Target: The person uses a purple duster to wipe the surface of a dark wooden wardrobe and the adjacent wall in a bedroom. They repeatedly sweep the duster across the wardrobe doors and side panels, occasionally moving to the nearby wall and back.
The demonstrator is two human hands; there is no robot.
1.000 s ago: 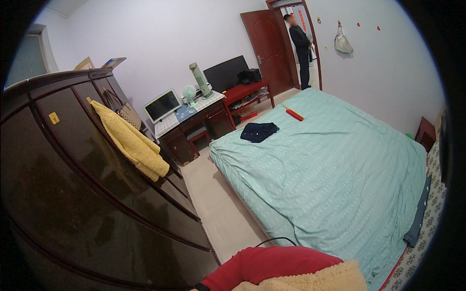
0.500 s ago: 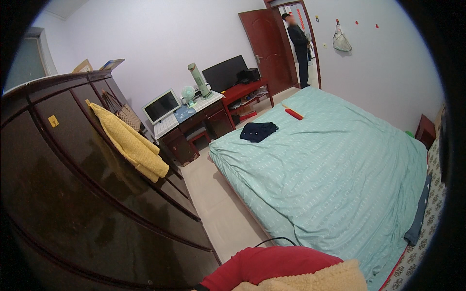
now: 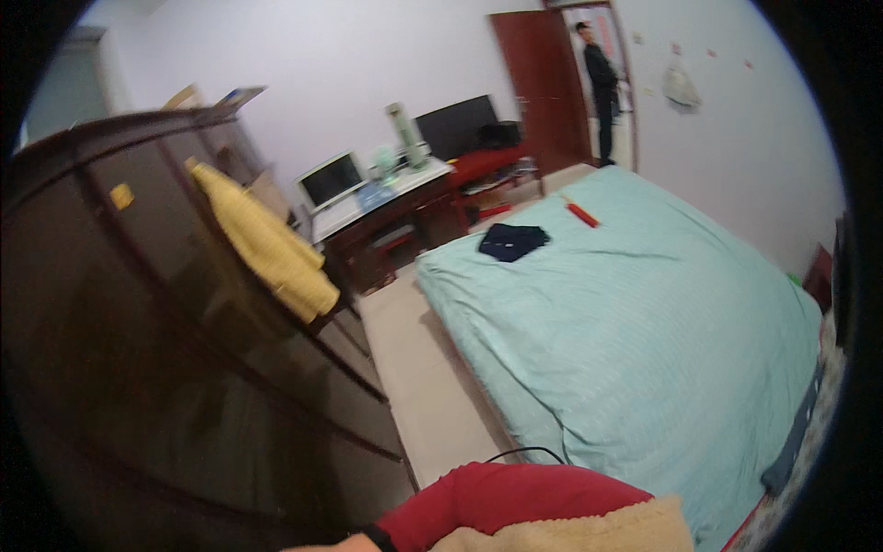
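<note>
At the lower edge, a red-sleeved arm (image 3: 515, 488) of mine reaches left, with a black band (image 3: 379, 537) at the wrist. Only a sliver of my left hand (image 3: 340, 546) shows past that band, beside the dark wardrobe (image 3: 267, 432); its fingers are cut off by the frame. Beige fleece clothing (image 3: 579, 529) lies below the sleeve. My right hand is out of sight. On the light green bedsheet (image 3: 644, 322) lie a folded dark navy garment (image 3: 511, 242) and a red, stick-like item (image 3: 582, 215), both far from my hand.
A yellow garment (image 3: 262, 244) hangs on the wardrobe. Along the back wall stand a desk (image 3: 395, 207) with a monitor (image 3: 331, 180) and fan, then a red table with a black screen (image 3: 455, 127). A person (image 3: 602, 87) stands in the doorway beside the open door (image 3: 533, 92). Floor tiles (image 3: 428, 377) run between wardrobe and bed.
The view has swung slightly left, so the room sits further right in the picture, and it is blurrier. More of my wrist and hand shows at the lower edge.
</note>
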